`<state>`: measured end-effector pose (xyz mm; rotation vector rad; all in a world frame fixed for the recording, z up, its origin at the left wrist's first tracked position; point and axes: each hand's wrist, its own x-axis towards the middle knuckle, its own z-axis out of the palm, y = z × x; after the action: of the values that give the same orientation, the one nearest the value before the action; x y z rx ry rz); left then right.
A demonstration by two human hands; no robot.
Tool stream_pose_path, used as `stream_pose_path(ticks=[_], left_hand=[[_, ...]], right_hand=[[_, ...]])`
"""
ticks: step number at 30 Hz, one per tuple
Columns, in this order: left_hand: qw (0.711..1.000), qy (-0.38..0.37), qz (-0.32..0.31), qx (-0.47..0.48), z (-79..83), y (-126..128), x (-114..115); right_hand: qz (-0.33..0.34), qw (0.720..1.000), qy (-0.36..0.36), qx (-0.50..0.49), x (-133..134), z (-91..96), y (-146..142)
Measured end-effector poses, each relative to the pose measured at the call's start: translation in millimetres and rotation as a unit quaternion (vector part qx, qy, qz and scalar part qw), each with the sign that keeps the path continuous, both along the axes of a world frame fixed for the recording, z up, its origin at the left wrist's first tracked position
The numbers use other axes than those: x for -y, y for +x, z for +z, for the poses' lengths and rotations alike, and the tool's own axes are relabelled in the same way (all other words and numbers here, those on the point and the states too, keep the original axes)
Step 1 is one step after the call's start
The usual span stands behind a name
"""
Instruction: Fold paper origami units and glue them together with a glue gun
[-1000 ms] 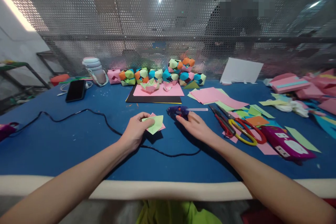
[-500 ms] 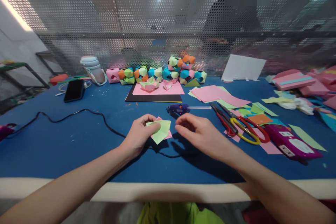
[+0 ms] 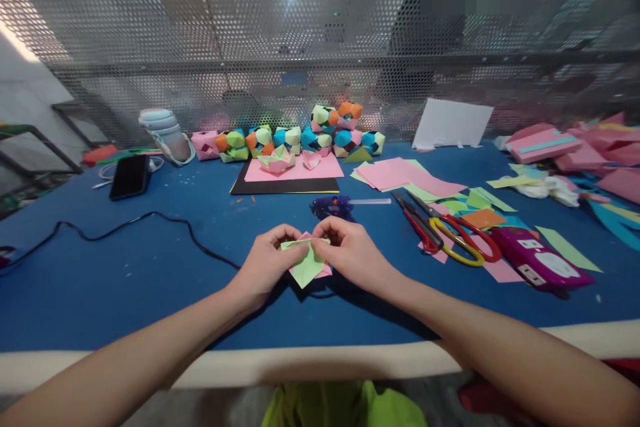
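Observation:
A folded paper piece (image 3: 306, 268), light green in front with pink corners showing behind, is held just above the blue table. My left hand (image 3: 270, 260) pinches its left side, thumb on the green face. On its upper right edge, my right hand (image 3: 350, 250) is closed with thumb and fingers gripping the paper. The fingers behind the paper are partly hidden. Just beyond my hands lies a dark blue glue gun (image 3: 333, 205) with a clear glue stick pointing right.
Scissors (image 3: 445, 230) and a purple packet (image 3: 543, 260) lie to the right, near pink and green sheets (image 3: 410, 177). Several paper balls (image 3: 287, 140) line the back. At left are a phone (image 3: 130, 177), a bottle (image 3: 166, 133) and a black cable (image 3: 170, 217).
My right hand has moved left and taken hold of the paper's right edge. My left hand keeps its grip. The view has shifted slightly right.

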<state>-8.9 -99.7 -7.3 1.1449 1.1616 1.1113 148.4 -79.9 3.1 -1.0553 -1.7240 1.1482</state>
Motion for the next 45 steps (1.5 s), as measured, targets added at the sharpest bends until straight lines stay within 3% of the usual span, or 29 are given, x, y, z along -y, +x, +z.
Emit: stream_pose_path(ticks=[6, 13, 20, 29, 36, 39, 45], left_hand=[[0.999, 0.035, 0.027, 0.003, -0.2, -1.6, -1.1], [0.999, 0.033, 0.04, -0.008, 5.1, -2.2, -0.2], [0.999, 0.029, 0.024, -0.03, 6.4, -3.4, 1.0], [0.993, 0.071, 0.018, -0.088, 13.1, -2.6, 3.6], [0.983, 0.101, -0.013, -0.154, 13.7, -3.7, 4.1], [0.975, 0.131, -0.005, -0.181, 13.5, -5.2, 6.0], [0.971, 0.156, 0.019, -0.183, 10.9, -6.7, 7.3]], right_hand=[[-0.008, 1.0, 0.022, -0.008, -0.3, -1.4, 0.1], [0.038, 0.998, 0.036, -0.034, 1.2, -0.4, -0.8], [0.031, 0.994, 0.103, 0.016, 3.4, 1.5, 2.5], [-0.009, 0.996, 0.092, 0.002, 2.8, -2.0, 1.7], [-0.002, 0.981, 0.186, 0.048, 5.8, -4.0, 3.8], [0.005, 0.975, 0.216, 0.051, 7.6, -2.0, 4.4], [0.005, 0.974, 0.208, 0.09, 6.5, 0.4, 4.8]])
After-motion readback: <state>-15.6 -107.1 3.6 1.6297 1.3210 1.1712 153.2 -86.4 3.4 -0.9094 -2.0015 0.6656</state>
